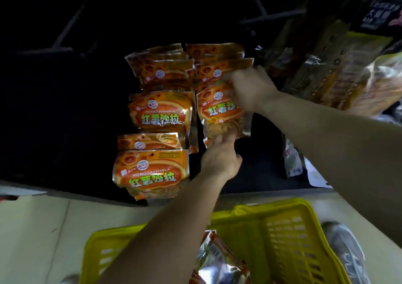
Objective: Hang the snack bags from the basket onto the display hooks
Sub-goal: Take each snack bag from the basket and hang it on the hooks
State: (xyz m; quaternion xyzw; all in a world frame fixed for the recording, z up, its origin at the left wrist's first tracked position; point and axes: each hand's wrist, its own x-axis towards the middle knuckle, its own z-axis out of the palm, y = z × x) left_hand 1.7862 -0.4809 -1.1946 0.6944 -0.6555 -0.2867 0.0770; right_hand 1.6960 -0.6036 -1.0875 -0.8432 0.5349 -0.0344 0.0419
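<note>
An orange snack bag point(219, 112) hangs in the right column of the dark display. My right hand point(250, 88) grips its upper right part, fingers curled over the top; the hand is blurred. My left hand point(221, 155) holds the bag's clear bottom edge from below. Several matching orange bags point(161, 110) hang on hooks in the left column and behind the held one. The yellow basket point(282, 225) sits below, with more snack bags point(219, 259) inside it.
Bare dark hooks point(65, 29) stick out at the upper left of the display. Other brown and dark packets point(326, 62) hang at the upper right. A pale floor point(39, 229) lies left of the basket.
</note>
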